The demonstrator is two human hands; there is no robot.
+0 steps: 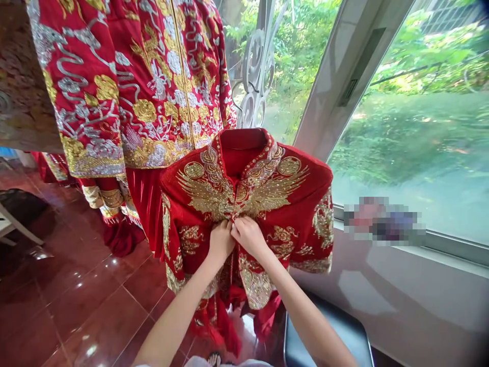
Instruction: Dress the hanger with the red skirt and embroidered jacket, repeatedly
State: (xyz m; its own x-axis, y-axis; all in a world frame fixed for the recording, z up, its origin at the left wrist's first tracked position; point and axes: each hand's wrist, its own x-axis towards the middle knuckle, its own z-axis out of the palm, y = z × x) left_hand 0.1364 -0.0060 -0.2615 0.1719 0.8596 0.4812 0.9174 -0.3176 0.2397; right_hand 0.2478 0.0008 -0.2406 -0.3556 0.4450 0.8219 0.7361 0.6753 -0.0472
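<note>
With left hand (222, 238) and right hand (247, 234), I pinch the jacket (267, 199) below its collar (262, 162); I would keep it level, unstretched.

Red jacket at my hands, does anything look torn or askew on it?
No tear or stain stands out on the red jacket. It hangs apart at the front below the left hand and right hand, so it looks unfastened there.

and here on the left, a big embroidered robe (153, 86) blazes silver and gold; glossy red tiles (87, 311) gleam below, a dark-seated chair (328, 331) lower right, sunlit leaves (301, 46) (lovely green!) behind the window (420, 173).
</note>
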